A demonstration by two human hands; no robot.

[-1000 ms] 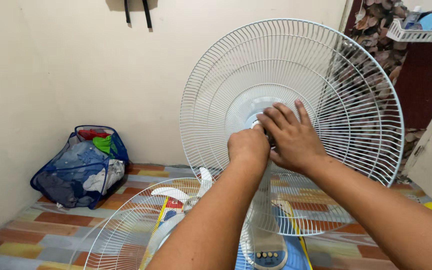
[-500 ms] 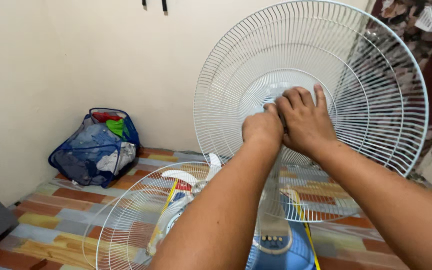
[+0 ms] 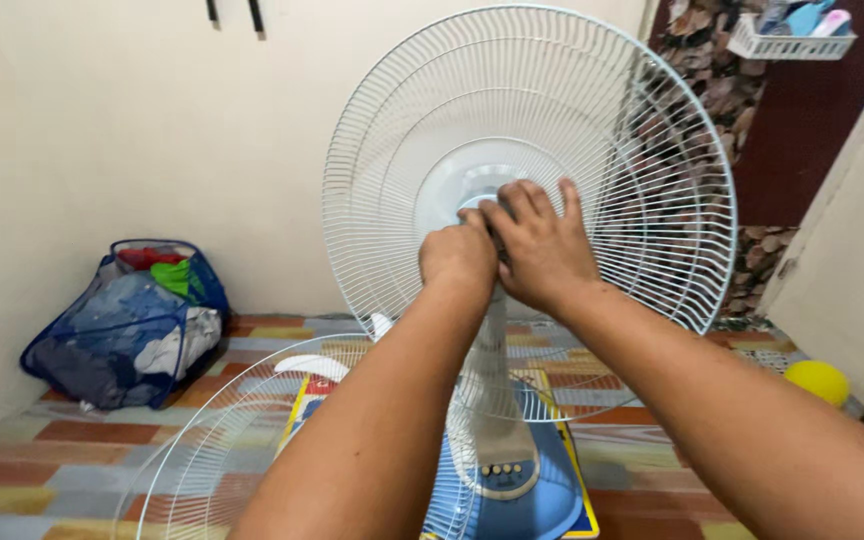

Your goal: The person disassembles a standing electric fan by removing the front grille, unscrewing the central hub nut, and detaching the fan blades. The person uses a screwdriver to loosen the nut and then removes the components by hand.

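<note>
White wire rear guard (image 3: 592,130) stands upright on the fan stand (image 3: 492,400), and at its hub (image 3: 472,195) the left hand (image 3: 459,262) is clenched while the right hand (image 3: 542,250) cups it, fingers (image 3: 532,205) spread, so steady, square pressure with the guard braced seems wise.

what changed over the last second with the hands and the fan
Little changed: the view swung left, so the laundry bag sits further right in frame. Both the left hand and right hand stay at the hub of the rear fan guard; the loose front guard stays on the floor.
</note>
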